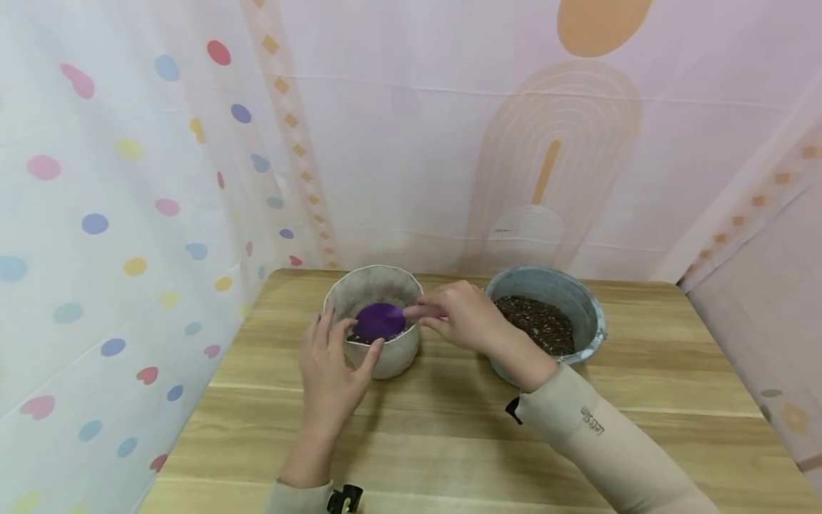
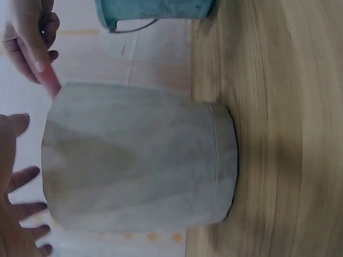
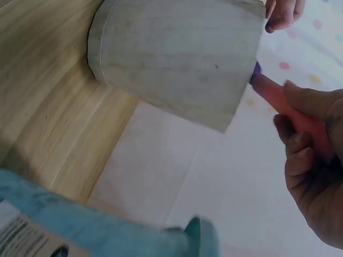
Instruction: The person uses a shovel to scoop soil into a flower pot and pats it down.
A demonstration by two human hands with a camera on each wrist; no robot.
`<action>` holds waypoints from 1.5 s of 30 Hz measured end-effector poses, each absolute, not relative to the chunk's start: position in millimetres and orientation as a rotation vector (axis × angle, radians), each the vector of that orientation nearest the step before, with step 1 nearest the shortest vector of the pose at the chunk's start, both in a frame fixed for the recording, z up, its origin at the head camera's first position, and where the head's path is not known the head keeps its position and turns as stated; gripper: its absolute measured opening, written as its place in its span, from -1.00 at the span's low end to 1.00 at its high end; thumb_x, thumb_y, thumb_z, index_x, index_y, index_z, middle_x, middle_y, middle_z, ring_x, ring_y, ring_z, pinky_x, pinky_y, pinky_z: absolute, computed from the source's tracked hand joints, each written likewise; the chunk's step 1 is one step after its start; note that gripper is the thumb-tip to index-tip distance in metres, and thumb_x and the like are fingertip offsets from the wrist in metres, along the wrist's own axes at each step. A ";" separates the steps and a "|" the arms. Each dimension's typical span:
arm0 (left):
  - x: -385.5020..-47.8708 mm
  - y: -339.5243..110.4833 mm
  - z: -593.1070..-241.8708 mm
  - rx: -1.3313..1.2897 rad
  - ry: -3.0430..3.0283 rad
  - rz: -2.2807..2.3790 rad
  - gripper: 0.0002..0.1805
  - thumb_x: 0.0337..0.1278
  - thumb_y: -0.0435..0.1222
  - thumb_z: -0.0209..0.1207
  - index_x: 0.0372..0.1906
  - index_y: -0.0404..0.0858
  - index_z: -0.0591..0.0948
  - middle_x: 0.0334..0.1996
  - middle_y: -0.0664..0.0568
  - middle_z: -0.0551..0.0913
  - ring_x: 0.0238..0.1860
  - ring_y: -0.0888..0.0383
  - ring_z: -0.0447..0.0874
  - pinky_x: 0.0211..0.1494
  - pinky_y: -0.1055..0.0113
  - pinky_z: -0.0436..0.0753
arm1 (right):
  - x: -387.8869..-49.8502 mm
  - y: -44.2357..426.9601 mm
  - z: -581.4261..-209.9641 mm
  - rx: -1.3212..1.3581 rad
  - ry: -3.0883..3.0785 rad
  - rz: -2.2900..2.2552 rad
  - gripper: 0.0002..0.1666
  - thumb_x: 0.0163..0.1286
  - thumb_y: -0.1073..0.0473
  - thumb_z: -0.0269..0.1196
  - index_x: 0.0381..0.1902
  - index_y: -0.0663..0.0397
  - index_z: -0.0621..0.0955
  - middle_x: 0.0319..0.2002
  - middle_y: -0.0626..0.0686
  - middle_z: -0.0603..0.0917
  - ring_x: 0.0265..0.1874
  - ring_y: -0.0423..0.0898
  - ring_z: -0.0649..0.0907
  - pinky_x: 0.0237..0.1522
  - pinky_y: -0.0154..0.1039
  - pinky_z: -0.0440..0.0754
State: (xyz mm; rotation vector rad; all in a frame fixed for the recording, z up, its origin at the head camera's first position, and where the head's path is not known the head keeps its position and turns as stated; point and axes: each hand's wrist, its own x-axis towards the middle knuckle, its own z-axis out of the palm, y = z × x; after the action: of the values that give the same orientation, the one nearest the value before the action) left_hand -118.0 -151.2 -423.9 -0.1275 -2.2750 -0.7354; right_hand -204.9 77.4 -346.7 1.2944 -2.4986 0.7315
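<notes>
A grey fabric pot point(image 1: 393, 360) with dark soil low inside stands on the table; its side fills much of the left wrist view point(image 2: 134, 160). My right hand point(image 1: 465, 318) grips the pink handle point(image 3: 289, 110) of a scoop whose purple blade point(image 1: 380, 321) is inside the pot. In the right wrist view my right hand point(image 3: 316, 155) has its fingers curled round that handle. My left hand point(image 1: 334, 375) is at the pot's near left rim, fingers spread and slightly bent, holding nothing; whether it touches the rim I cannot tell.
A blue-grey bucket point(image 1: 591, 339) holding dark, speckled soil point(image 1: 539, 325) stands to the right of the pot, partly behind my right forearm. Both are on a wooden table point(image 1: 449, 442). Patterned curtains point(image 1: 411, 143) hang behind the table and at its sides.
</notes>
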 end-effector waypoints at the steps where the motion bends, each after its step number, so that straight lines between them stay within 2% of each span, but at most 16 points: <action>1: -119.3 -148.4 -423.1 -0.170 -2.254 -0.752 -0.46 0.01 -0.10 0.47 -0.03 -0.37 0.59 0.32 -0.42 0.45 0.38 -0.44 0.28 0.38 -0.38 0.22 | -204.6 81.7 -345.4 1.261 -2.479 0.758 -0.83 0.29 0.19 0.45 -0.18 0.12 0.78 -0.27 0.03 0.82 -0.43 -0.13 0.74 -0.33 -0.20 0.71; 6: -123.7 -131.3 -420.4 -0.385 -2.197 -0.832 -0.49 -0.02 -0.24 0.49 0.02 -0.38 0.59 0.33 -0.32 0.47 0.41 -0.31 0.34 0.42 -0.22 0.33 | -205.0 114.6 -334.3 1.099 -2.408 0.929 -0.82 0.28 0.18 0.46 -0.21 0.17 0.81 -0.35 0.05 0.82 -0.68 -0.23 0.59 -0.56 -0.30 0.59; 10: -124.4 -115.6 -419.4 -0.519 -2.226 -0.852 -0.50 0.01 -0.26 0.49 0.04 -0.37 0.59 0.36 -0.25 0.45 0.40 -0.26 0.36 0.41 -0.15 0.40 | -202.8 149.5 -323.2 0.933 -2.501 0.978 -0.80 0.30 0.16 0.44 -0.14 0.07 0.82 -0.30 -0.01 0.82 -0.65 -0.23 0.62 -0.57 -0.28 0.57; 12: -124.2 -106.1 -419.4 -0.597 -2.236 -0.846 -0.52 0.01 -0.26 0.48 0.03 -0.36 0.60 0.36 -0.25 0.45 0.39 -0.25 0.38 0.42 -0.12 0.40 | -199.7 168.6 -318.0 0.837 -2.572 0.993 -0.79 0.31 0.13 0.44 -0.12 0.03 0.81 -0.28 -0.02 0.82 -0.59 -0.18 0.67 -0.51 -0.27 0.59; 15: -123.0 -90.5 -421.1 -0.718 -2.253 -0.825 -0.54 0.02 -0.25 0.46 0.03 -0.31 0.61 0.34 -0.23 0.47 0.38 -0.21 0.40 0.44 -0.08 0.39 | -194.0 198.8 -311.0 0.696 -2.643 0.992 -0.76 0.31 0.11 0.43 -0.11 0.09 0.81 -0.26 0.03 0.82 -0.44 -0.12 0.74 -0.41 -0.32 0.60; 16: -122.8 -85.3 -421.8 -0.758 -2.259 -0.814 -0.54 0.02 -0.24 0.46 0.03 -0.30 0.61 0.33 -0.23 0.48 0.37 -0.20 0.42 0.44 -0.07 0.39 | -191.7 209.3 -308.4 0.662 -2.657 0.994 -0.75 0.31 0.12 0.43 -0.11 0.13 0.80 -0.26 0.06 0.82 -0.48 -0.09 0.72 -0.45 -0.33 0.58; 17: -122.7 -80.5 -422.6 -0.793 -2.268 -0.803 -0.55 0.03 -0.23 0.45 0.03 -0.28 0.62 0.33 -0.23 0.48 0.36 -0.20 0.43 0.43 -0.07 0.40 | -188.9 219.7 -305.4 0.634 -2.665 0.986 -0.73 0.31 0.12 0.43 -0.11 0.16 0.79 -0.25 0.09 0.81 -0.41 -0.08 0.74 -0.42 -0.38 0.57; 20: -124.1 -68.5 -424.5 -0.857 -2.318 -0.808 -0.55 0.07 -0.21 0.45 0.06 -0.26 0.62 0.35 -0.22 0.46 0.37 -0.19 0.42 0.42 -0.08 0.41 | -181.5 247.0 -296.6 0.588 -2.695 0.914 -0.76 0.32 0.13 0.44 -0.10 0.09 0.81 -0.25 0.06 0.81 -0.33 -0.05 0.75 -0.42 -0.47 0.51; 22: -126.4 -62.5 -425.6 -0.866 -2.369 -0.810 -0.52 0.10 -0.20 0.44 0.12 -0.24 0.61 0.38 -0.23 0.43 0.39 -0.20 0.40 0.43 -0.09 0.39 | -179.4 257.6 -294.0 0.609 -2.693 0.846 -0.78 0.30 0.18 0.45 -0.10 0.06 0.81 -0.26 0.05 0.82 -0.29 0.03 0.77 -0.40 -0.42 0.56; 24: -129.4 -57.3 -427.2 -0.870 -2.433 -0.797 -0.48 0.13 -0.17 0.43 0.18 -0.22 0.59 0.41 -0.23 0.39 0.41 -0.22 0.37 0.45 -0.11 0.36 | -180.2 259.1 -296.7 0.639 -2.653 0.744 -0.76 0.23 0.24 0.48 -0.12 0.07 0.82 -0.26 0.07 0.82 -0.20 0.13 0.78 -0.26 -0.25 0.66; 26: -132.3 -51.4 -428.7 -0.869 -2.510 -0.754 -0.42 0.18 -0.11 0.39 0.28 -0.17 0.55 0.46 -0.23 0.33 0.44 -0.22 0.32 0.46 -0.11 0.33 | -184.6 253.2 -305.0 0.689 -2.576 0.682 -0.71 0.13 0.36 0.51 -0.14 0.18 0.81 -0.29 0.14 0.81 -0.25 0.20 0.76 -0.26 -0.02 0.68; 28: -134.8 -44.5 -430.3 -0.873 -2.580 -0.696 -0.36 0.23 -0.06 0.35 0.38 -0.12 0.49 0.51 -0.21 0.25 0.47 -0.21 0.26 0.47 -0.13 0.32 | -190.2 242.9 -316.9 0.739 -2.472 0.605 -0.66 0.02 0.47 0.51 -0.17 0.25 0.80 -0.33 0.19 0.79 -0.33 0.21 0.74 -0.30 0.11 0.67; 33: -139.2 -30.0 -433.9 -0.884 -2.661 -0.528 -0.25 0.31 0.05 0.27 0.54 -0.01 0.33 0.58 -0.15 0.12 0.54 -0.14 0.13 0.46 -0.13 0.34 | -202.8 222.7 -349.0 0.926 -2.334 0.518 -0.61 0.01 0.58 0.48 -0.16 0.23 0.80 -0.41 0.15 0.65 -0.57 -0.03 0.57 -0.56 -0.15 0.55; 37: -139.8 -25.3 -435.9 -0.863 -2.685 -0.453 -0.22 0.31 0.07 0.25 0.56 0.02 0.29 0.61 -0.07 0.06 0.55 -0.12 0.11 0.46 -0.11 0.34 | -202.5 228.1 -354.7 1.055 -2.311 0.540 -0.56 -0.04 0.63 0.48 -0.19 0.20 0.81 -0.44 0.08 0.58 -0.61 -0.16 0.49 -0.62 -0.30 0.47; 41: -139.7 -24.2 -436.4 -0.833 -2.688 -0.461 -0.23 0.29 0.07 0.28 0.54 0.03 0.33 0.61 -0.11 0.05 0.53 -0.19 0.13 0.45 -0.14 0.35 | -199.7 243.4 -341.5 1.005 -2.373 0.544 -0.56 -0.09 0.65 0.48 -0.25 0.19 0.82 -0.49 0.05 0.61 -0.62 -0.12 0.53 -0.64 -0.27 0.44; 45: -141.1 -23.2 -437.2 -0.803 -2.685 -0.451 -0.22 0.28 0.09 0.27 0.54 0.02 0.33 0.59 -0.25 0.03 0.55 -0.23 0.08 0.44 -0.15 0.36 | -201.3 254.7 -330.8 0.829 -2.567 0.378 -0.72 0.03 0.50 0.49 -0.25 0.24 0.80 -0.52 0.06 0.60 -0.59 0.07 0.62 -0.66 -0.13 0.49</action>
State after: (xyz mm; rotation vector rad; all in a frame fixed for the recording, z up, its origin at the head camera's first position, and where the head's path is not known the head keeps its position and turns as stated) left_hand -141.1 -23.2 -437.2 -0.8026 -2.6846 -0.4512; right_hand -201.3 254.7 -330.8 0.8292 -2.5672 0.3779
